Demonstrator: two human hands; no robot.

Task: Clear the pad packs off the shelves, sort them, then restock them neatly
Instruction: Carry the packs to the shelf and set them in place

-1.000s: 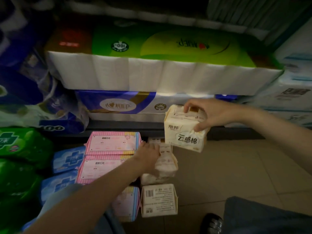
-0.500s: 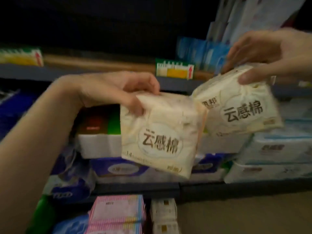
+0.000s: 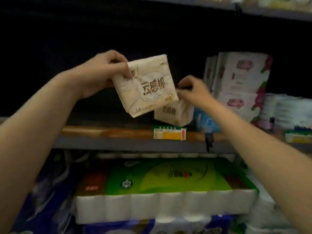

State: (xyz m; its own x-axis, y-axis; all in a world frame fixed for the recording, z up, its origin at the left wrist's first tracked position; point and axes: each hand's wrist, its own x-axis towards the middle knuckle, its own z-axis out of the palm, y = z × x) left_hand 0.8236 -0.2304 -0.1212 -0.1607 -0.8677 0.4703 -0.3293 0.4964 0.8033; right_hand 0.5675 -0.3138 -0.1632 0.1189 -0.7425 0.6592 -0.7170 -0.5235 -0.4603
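My left hand (image 3: 103, 71) holds a cream pad pack (image 3: 146, 86) by its top left corner, tilted, in front of the dark middle shelf. Behind and below it a second cream pad pack (image 3: 173, 114) stands at the shelf's front edge (image 3: 108, 132), and my right hand (image 3: 194, 92) pinches its top. White packs with pink flower print (image 3: 239, 85) stand on the same shelf just right of my right hand. A small blue pack (image 3: 204, 122) lies beside the second cream pack.
A price tag (image 3: 169, 134) is clipped to the shelf edge under the packs. Below it lies a big green-topped bundle of toilet rolls (image 3: 165, 191), with blue-wrapped bundles (image 3: 42, 191) to its left. The shelf's left part is dark and its contents cannot be made out.
Both hands have risen from the floor piles to the middle shelf, each with a cream pack. The right hand's pack has gone down onto the shelf edge; the view has tilted up.
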